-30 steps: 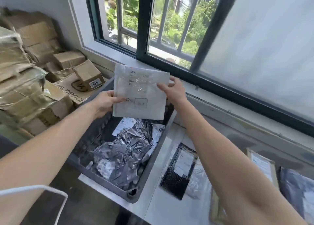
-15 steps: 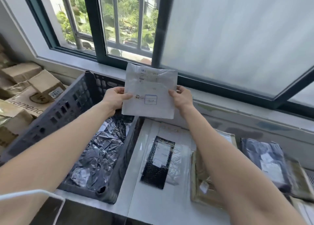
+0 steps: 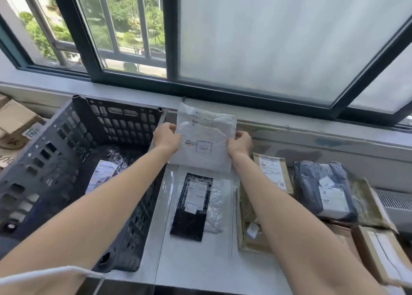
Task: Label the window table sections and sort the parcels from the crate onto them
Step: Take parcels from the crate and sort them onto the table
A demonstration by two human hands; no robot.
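I hold a flat white bubble mailer (image 3: pixel 206 136) upright with both hands, above the back of the white table (image 3: pixel 191 257). My left hand (image 3: pixel 166 136) pinches its left edge and my right hand (image 3: pixel 239 142) pinches its right edge. Its printed label faces me. The dark grey plastic crate (image 3: pixel 55 152) stands on the left, with silver and labelled parcels (image 3: pixel 103 172) still inside. Just below the mailer lies a black parcel with a white label (image 3: pixel 194 203) on a clear bag.
Brown cardboard parcels (image 3: pixel 273 172) and a dark blue bag parcel (image 3: pixel 325 190) lie on the table to the right. More boxes (image 3: pixel 383 254) sit at the near right. Cardboard cartons (image 3: pixel 15 125) are stacked left of the crate. The window sill (image 3: pixel 312 127) runs behind.
Both hands have carried the white mailer to the right, from over the crate to above the table section beside it. The view has swung right with it.
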